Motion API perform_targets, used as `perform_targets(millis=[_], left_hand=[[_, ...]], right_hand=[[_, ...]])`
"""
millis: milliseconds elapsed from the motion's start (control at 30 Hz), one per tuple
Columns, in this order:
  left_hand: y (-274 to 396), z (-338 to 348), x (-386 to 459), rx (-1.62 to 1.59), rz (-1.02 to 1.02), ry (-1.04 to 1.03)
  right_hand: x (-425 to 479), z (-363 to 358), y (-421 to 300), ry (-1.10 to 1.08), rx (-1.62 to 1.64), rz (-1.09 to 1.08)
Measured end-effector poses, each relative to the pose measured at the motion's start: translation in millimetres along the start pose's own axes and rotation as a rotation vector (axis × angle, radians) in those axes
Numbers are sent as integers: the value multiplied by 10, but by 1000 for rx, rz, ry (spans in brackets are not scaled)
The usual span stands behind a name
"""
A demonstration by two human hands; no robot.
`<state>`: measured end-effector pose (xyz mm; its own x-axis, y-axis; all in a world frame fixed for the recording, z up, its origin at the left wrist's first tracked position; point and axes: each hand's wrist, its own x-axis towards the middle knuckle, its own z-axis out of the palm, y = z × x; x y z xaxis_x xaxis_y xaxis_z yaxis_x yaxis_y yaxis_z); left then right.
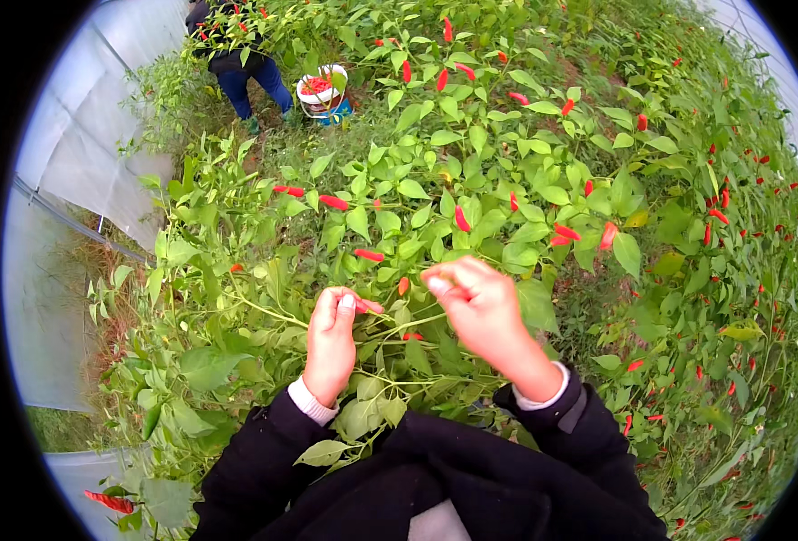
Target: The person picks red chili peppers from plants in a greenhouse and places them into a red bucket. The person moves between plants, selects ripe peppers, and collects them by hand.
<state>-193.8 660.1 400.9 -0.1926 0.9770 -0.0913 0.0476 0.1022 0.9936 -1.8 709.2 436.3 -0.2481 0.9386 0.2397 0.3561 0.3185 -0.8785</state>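
Observation:
My left hand pinches a red chili pepper between thumb and fingers, its green stem end pointing right. A little to the right and higher, my right hand is raised with thumb and fingertips drawn together; whether something small is inside cannot be made out. Between my hands, an orange-red pepper hangs among the leaves of a chili plant. Another red pepper shows lower down, partly behind foliage. Just above my left hand, a red pepper points sideways.
Dense chili plants with many red fruits stand along the right. Plastic sheeting and a metal rail line the left. At the far left, a person stands beside a white and blue bucket heaped with red peppers.

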Motion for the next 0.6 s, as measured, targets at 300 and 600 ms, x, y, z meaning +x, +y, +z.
perform_targets(millis=[300, 600], left_hand=[[-27, -82, 25, -54, -50, -17], [-49, -151, -47, -149, -86, -16]], right_hand=[[883, -383, 721, -322, -612, -86], [691, -277, 1108, -349, -738, -40]])
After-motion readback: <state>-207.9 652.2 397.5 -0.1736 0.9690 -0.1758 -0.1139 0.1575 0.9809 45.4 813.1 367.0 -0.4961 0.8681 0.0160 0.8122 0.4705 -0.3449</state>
